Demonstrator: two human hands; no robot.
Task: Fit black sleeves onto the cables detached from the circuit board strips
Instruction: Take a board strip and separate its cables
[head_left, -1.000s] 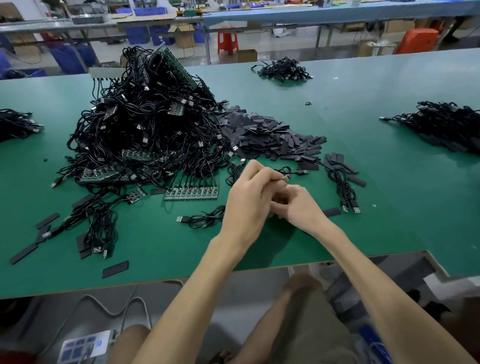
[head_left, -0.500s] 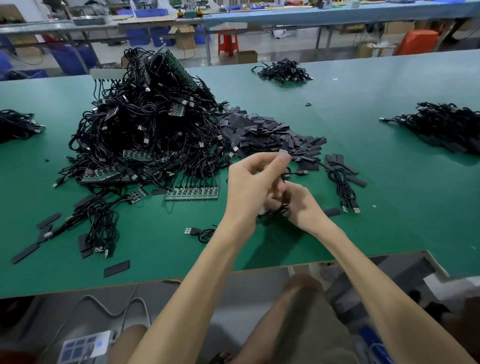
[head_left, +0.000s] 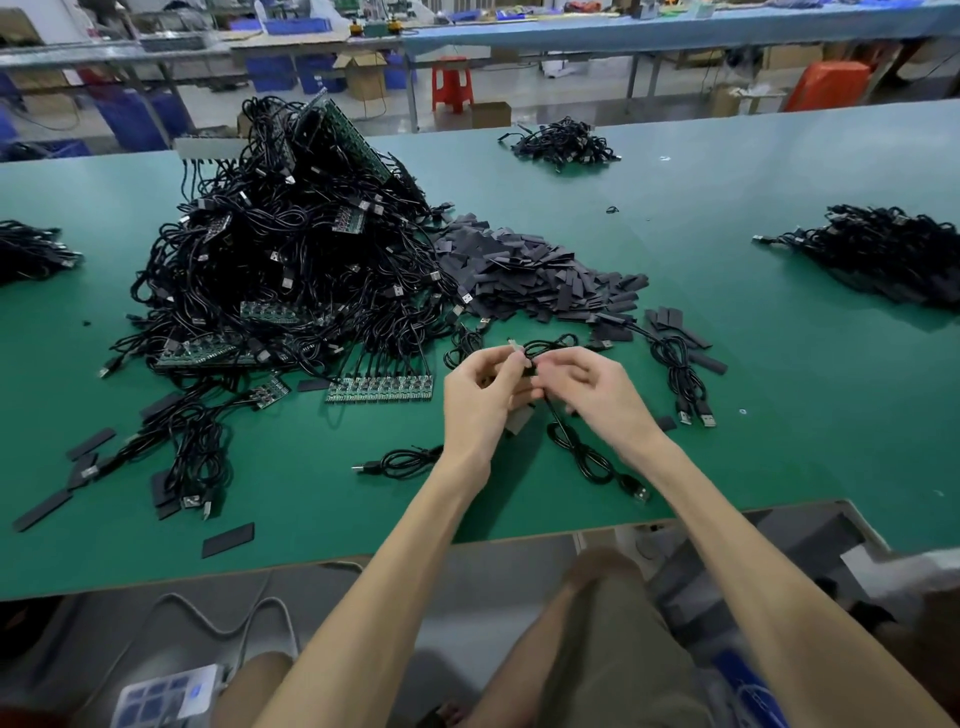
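The table (head_left: 727, 364) is green, the cables (head_left: 291, 270) and sleeves (head_left: 524, 275) are black, and the stool (head_left: 452, 83) is red.

My left hand (head_left: 480, 400) covers most of the black sleeve (head_left: 519, 422) I grip. My right hand (head_left: 597, 395) hides the cable (head_left: 582, 457) where I pinch it. At nine o'clock, the cable pile (head_left: 31, 249) runs off-frame.

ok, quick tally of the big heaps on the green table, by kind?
Cable-only heaps: 3
Heap of cables with circuit board strips: 1
Sleeve heap: 1
Total: 5 heaps, not counting the loose cables and sleeves scattered near the front.
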